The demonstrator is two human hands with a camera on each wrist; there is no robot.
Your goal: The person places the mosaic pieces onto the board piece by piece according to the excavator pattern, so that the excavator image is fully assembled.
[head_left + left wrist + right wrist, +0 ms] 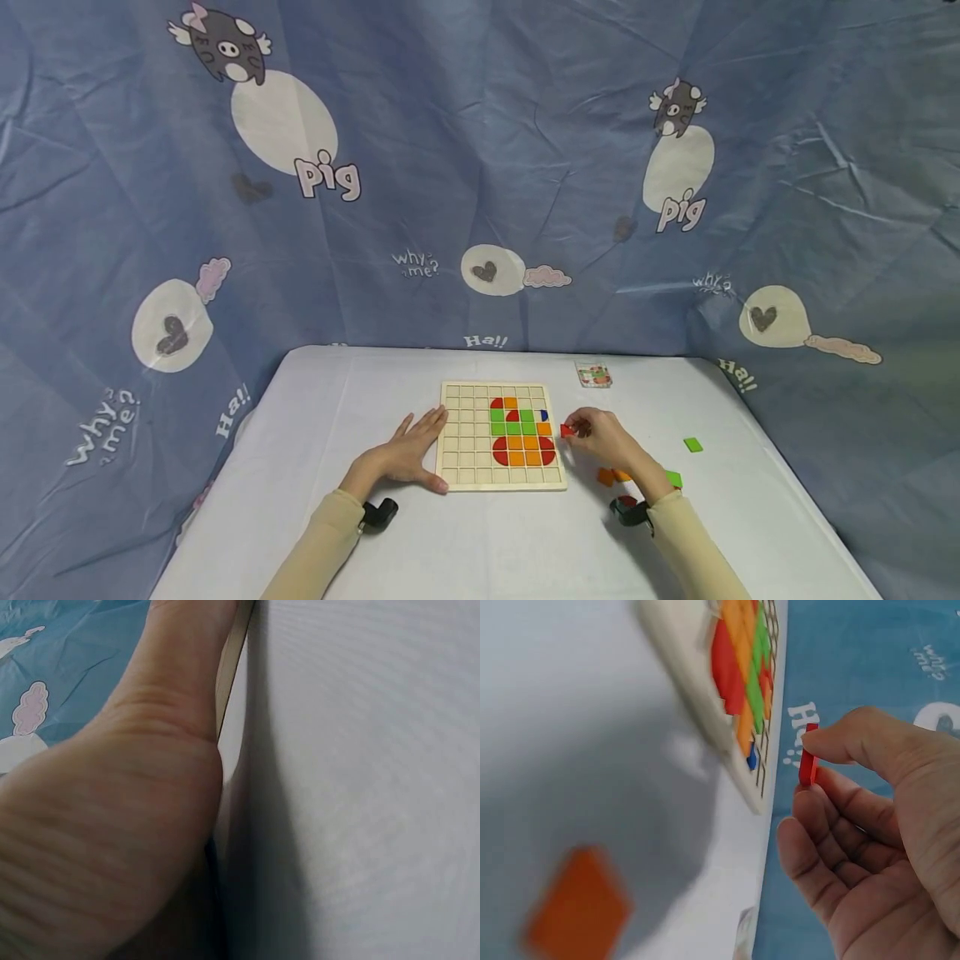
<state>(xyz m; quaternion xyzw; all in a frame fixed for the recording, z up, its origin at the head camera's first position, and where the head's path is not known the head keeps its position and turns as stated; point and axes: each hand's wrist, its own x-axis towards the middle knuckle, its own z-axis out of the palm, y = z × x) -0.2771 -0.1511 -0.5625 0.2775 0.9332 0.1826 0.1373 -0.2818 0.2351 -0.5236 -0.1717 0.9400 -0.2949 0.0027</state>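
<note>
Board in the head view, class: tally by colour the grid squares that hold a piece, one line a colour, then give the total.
Red pieces: 6
Orange pieces: 6
Green pieces: 5
Blue piece: 1
Total: 18

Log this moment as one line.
left hand: at grid board, left edge | right hand: pinches red piece | grid board: partly filled

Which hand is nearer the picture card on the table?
Right: the right hand is in front of the card; the left hand touches the left edge of the board.
</note>
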